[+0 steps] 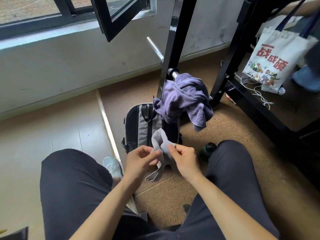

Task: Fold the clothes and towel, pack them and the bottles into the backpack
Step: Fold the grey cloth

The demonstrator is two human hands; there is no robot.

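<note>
I hold a small light grey cloth (160,142) in front of me, pinched between both hands. My left hand (141,161) grips its left side and my right hand (183,159) grips its right edge; a strip of it hangs down between my wrists. Behind the cloth a grey and black backpack (143,125) stands on the floor. A purple towel (185,99) is draped in a bunch over a chrome bar of a black rack. A dark green bottle (207,150) lies on the floor by my right knee, partly hidden.
The black metal rack (230,66) rises at the right, with a white printed tote bag (275,58) hanging from it and white cords on the floor. An open black window frame (110,18) juts in at the top. My white shoe (112,166) rests at the left.
</note>
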